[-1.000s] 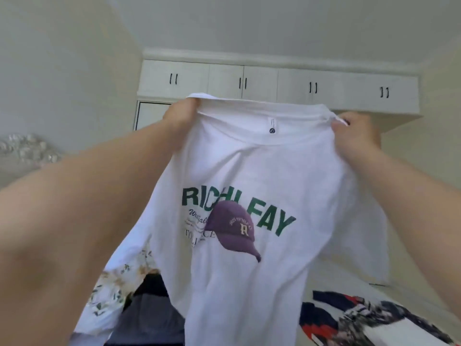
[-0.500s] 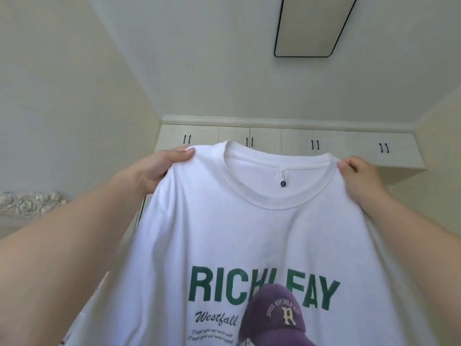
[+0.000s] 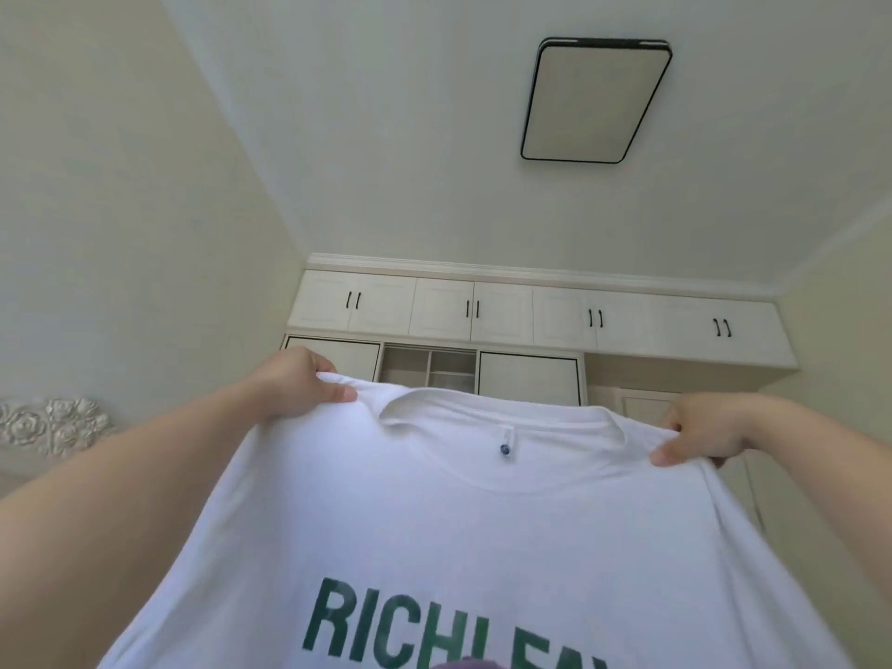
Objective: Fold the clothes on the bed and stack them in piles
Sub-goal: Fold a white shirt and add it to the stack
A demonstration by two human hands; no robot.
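At far left a carved floral headboard meets the wall, and beside it the left hand pinches one shoulder of a white T-shirt, thumb curled over the fabric. The shirt hangs spread out in the air between both hands, a small neck tag with a blue dot inside its collar and green capitals reading "RICHLEA", partly cut off, across the chest. The right hand grips the other shoulder with curled fingers, below white cabinets and a ceiling lamp.
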